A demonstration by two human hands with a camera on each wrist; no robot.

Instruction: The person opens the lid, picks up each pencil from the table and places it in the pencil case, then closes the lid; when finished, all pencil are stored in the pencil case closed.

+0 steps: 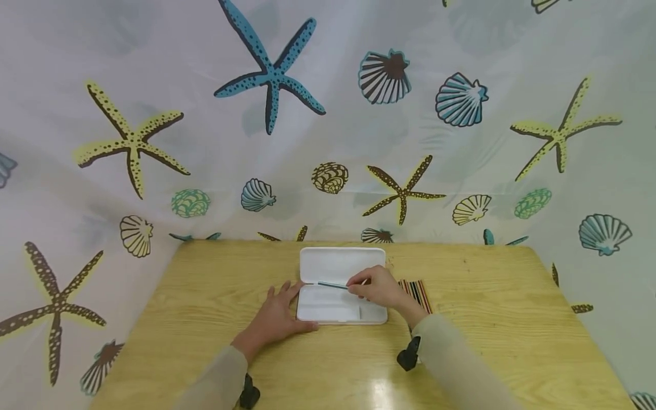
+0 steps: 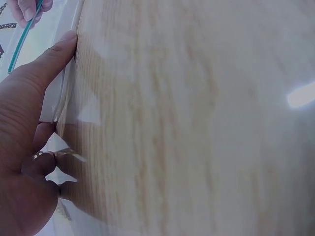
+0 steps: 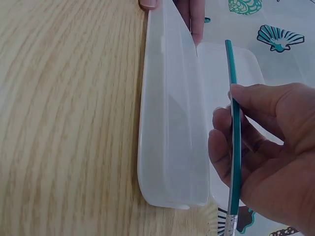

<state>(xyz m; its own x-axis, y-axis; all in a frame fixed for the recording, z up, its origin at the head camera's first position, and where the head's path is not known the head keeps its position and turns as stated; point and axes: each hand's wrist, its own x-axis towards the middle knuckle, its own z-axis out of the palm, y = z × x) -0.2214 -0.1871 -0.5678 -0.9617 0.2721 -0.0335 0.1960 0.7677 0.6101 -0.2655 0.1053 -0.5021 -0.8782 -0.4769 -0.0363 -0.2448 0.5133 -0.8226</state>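
Observation:
A white pencil case (image 1: 328, 304) lies on the table with its lid (image 1: 340, 263) flipped back. My left hand (image 1: 275, 316) holds the case's left end, thumb along the front edge and fingers at the far side. In the left wrist view that thumb (image 2: 56, 56) lies against the case wall. Above the case, my right hand (image 1: 378, 286) pinches a teal pencil (image 3: 235, 142) between thumb and fingers. The pencil points left, near the hinge line in the head view; a silver metal band shows at its other end. A low divider marks off a small compartment at the case's right.
Several coloured pencils (image 1: 421, 293) lie side by side right of the case, partly hidden behind my right forearm. The wooden table (image 1: 487, 307) meets a curtain (image 1: 338, 142) printed with starfish and shells at the back and sides.

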